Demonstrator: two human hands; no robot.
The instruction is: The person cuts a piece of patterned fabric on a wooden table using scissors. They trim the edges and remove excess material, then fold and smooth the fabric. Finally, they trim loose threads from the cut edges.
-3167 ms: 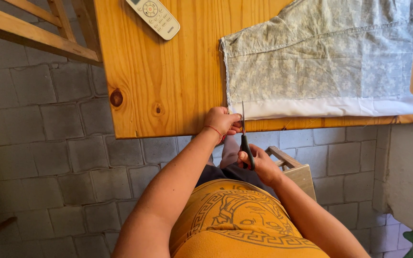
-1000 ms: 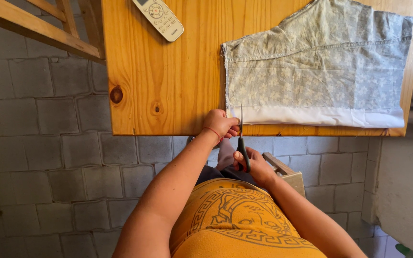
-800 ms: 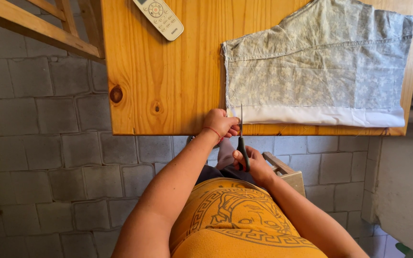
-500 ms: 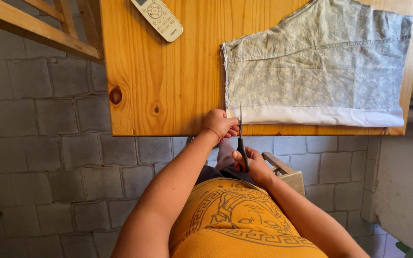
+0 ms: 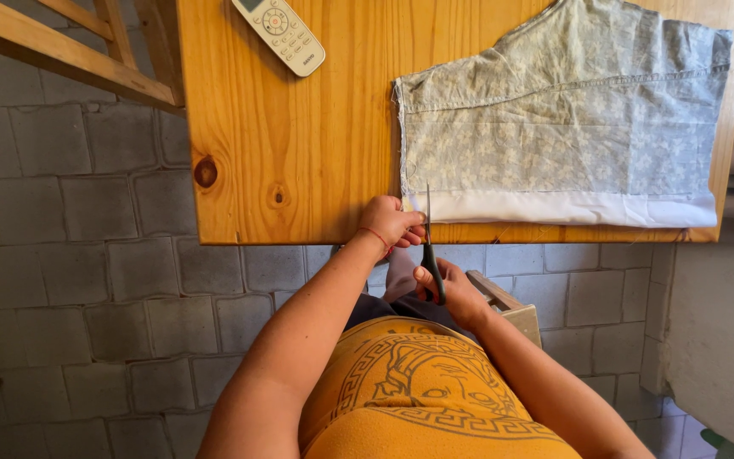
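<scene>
A pale grey-blue patterned piece of fabric [image 5: 562, 127] with a white band along its near edge lies flat on a wooden table [image 5: 299, 144]. My left hand [image 5: 392, 223] pinches the fabric's near left corner at the table's edge. My right hand [image 5: 452, 293], just below the table's edge, grips dark-handled scissors [image 5: 428, 246]. Their blades point away from me and reach into the white band near that corner.
A white remote control [image 5: 280, 34] lies at the far left of the table. A wooden chair frame [image 5: 70, 51] stands at the upper left. Grey paving blocks [image 5: 87, 280] cover the floor. Part of a wooden stool [image 5: 503, 302] shows under me.
Since 3.2 s ago the view has shifted slightly. Both hands and the scissors stay at the fabric's near left corner, with hardly any visible movement in the last second.
</scene>
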